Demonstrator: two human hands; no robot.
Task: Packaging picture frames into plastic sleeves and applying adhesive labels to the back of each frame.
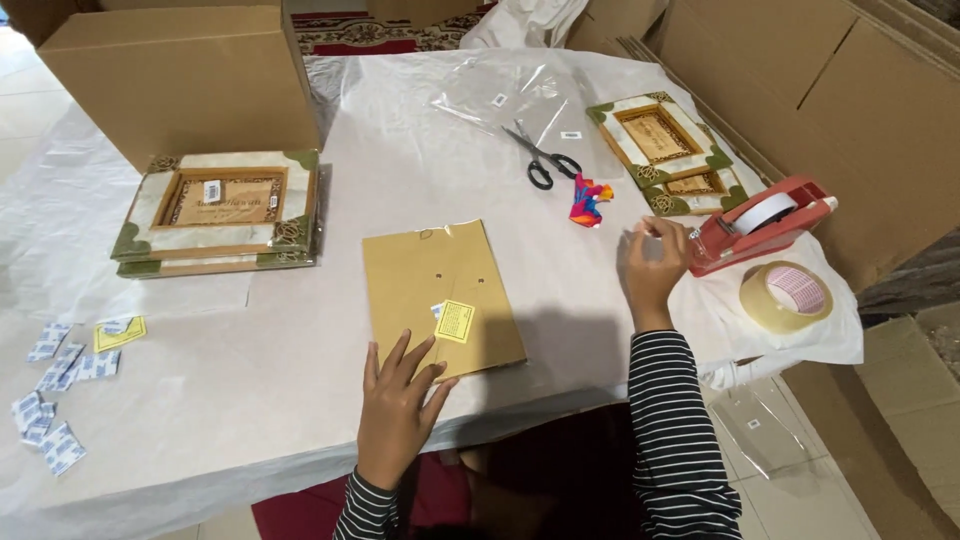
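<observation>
A flat tan board (440, 290) with a small yellow label (455, 321) lies on the white-covered table (300, 360). My left hand (398, 405) rests flat on the board's near edge, fingers spread. Over by the red tape dispenser (765, 222), my right hand (655, 262) is raised, its fingertips pinching a strip of clear tape (643, 238) drawn from it.
A stack of ornate green-cornered frames (220, 212) sits left, before a cardboard box (185, 75). Two more frames (665, 150), scissors (540, 155), clear plastic bags (505, 95), a colourful scrap (588, 200) and a brown tape roll (786, 297) lie right. Small white packets (55, 390) lie far left.
</observation>
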